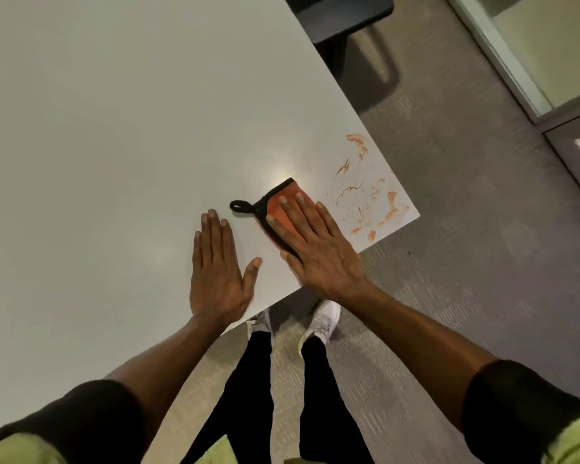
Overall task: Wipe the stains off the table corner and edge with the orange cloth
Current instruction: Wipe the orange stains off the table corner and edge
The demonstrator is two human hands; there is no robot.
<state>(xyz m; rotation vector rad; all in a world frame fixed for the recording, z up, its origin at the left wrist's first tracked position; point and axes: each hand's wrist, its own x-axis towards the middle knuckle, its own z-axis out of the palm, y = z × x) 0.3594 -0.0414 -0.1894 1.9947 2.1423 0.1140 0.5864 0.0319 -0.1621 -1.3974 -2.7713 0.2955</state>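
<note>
An orange cloth with a black border and a black hanging loop lies flat on the white table near its front edge. My right hand presses flat on top of the cloth, fingers spread and extended, covering most of it. My left hand rests flat on the bare table just left of the cloth, holding nothing. Orange-brown stains streak the table's right corner and run along its right edge, a short way right of the cloth and untouched by it.
Grey carpet surrounds the table on the right and front. A dark chair stands beyond the table's far right edge. A glass partition with a metal frame runs at the upper right. My legs and white shoes are below the front edge.
</note>
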